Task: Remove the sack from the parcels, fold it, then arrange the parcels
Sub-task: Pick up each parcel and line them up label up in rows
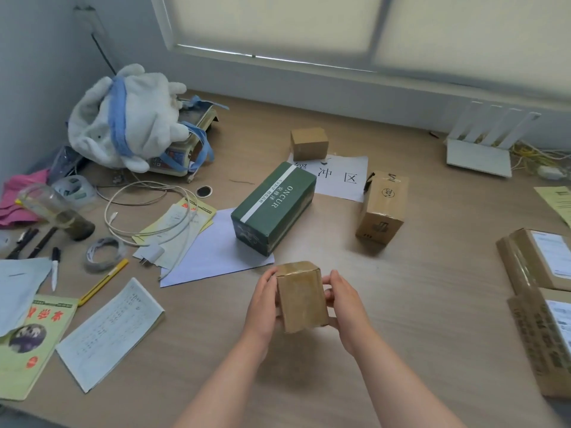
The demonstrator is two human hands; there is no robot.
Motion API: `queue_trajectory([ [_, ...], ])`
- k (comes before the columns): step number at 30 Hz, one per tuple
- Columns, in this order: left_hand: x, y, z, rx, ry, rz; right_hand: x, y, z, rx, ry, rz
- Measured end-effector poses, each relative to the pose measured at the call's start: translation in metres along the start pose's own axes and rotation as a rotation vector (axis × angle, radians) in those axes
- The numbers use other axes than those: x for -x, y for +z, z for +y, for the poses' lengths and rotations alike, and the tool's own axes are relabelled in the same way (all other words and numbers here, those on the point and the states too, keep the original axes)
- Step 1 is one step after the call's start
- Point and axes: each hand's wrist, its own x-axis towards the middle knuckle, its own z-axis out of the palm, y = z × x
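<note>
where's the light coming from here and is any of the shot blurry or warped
Head view: soft daylight comes through the blinded window at the top, so shadows on the desk are faint; the wide lens bows the window frame; the small box between the left hand and right hand looks slightly smeared, while the green box lettering reads clearly.

One wide-angle view from my head, facing forward and down over desk (417, 304); left hand (262, 307), right hand (347, 310) close at lower centre; window (278, 23) far, top edge

Wooden desk (432, 304) beneath blinded window (340, 23)
</note>
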Motion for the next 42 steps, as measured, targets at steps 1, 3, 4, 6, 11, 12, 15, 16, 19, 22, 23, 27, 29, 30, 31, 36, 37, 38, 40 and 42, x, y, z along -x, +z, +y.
queue_trajectory([
  [1,0.004,0.006,-0.002,0.001,0.006,-0.004,0.003,-0.006,0.003,-0.028,0.012,0.018],
  [3,0.013,0.018,-0.007,-0.008,0.026,-0.019,0.013,-0.019,0.008,-0.052,0.017,0.039],
  [4,0.016,0.024,-0.008,-0.017,0.037,-0.026,0.018,-0.027,0.011,-0.050,0.006,0.038],
  [6,0.022,0.038,-0.010,-0.017,0.068,-0.044,0.024,-0.042,0.017,-0.080,-0.029,0.028],
  [11,0.032,0.069,-0.018,-0.016,0.105,-0.070,0.033,-0.077,0.023,-0.185,-0.094,0.125],
  [12,0.035,0.075,-0.020,0.008,0.109,-0.065,0.035,-0.086,0.024,-0.199,-0.099,0.117],
  [15,0.042,0.092,-0.022,0.038,0.087,-0.089,0.041,-0.112,0.025,-0.264,-0.110,0.034],
  [16,0.043,0.095,-0.023,0.047,0.061,-0.100,0.044,-0.118,0.023,-0.292,-0.123,0.018],
  [19,0.051,0.106,-0.023,0.020,0.036,-0.184,0.051,-0.135,0.019,-0.358,-0.185,-0.032],
  [22,0.059,0.117,-0.022,-0.009,0.078,-0.299,0.061,-0.151,0.015,-0.330,-0.188,-0.117],
  [23,0.061,0.120,-0.023,0.004,0.096,-0.322,0.062,-0.156,0.016,-0.305,-0.181,-0.139],
  [27,0.067,0.131,-0.026,0.073,0.099,-0.315,0.071,-0.170,0.017,-0.256,-0.197,-0.203],
  [29,0.068,0.136,-0.027,0.088,0.099,-0.308,0.073,-0.175,0.019,-0.256,-0.191,-0.221],
  [30,0.069,0.139,-0.028,0.090,0.096,-0.305,0.073,-0.178,0.021,-0.258,-0.179,-0.224],
  [31,0.069,0.142,-0.029,0.088,0.090,-0.303,0.073,-0.182,0.024,-0.259,-0.163,-0.224],
  [36,0.069,0.168,-0.050,0.021,0.036,-0.329,0.081,-0.207,0.045,-0.300,-0.086,-0.144],
  [37,0.070,0.176,-0.057,-0.009,0.024,-0.341,0.083,-0.214,0.052,-0.318,-0.065,-0.108],
  [38,0.071,0.186,-0.065,-0.045,0.009,-0.348,0.085,-0.222,0.059,-0.335,-0.047,-0.071],
  [40,0.075,0.204,-0.082,-0.100,-0.025,-0.369,0.090,-0.239,0.073,-0.355,-0.020,0.000],
  [42,0.081,0.223,-0.098,-0.138,-0.067,-0.407,0.095,-0.258,0.086,-0.377,-0.007,0.069],
])
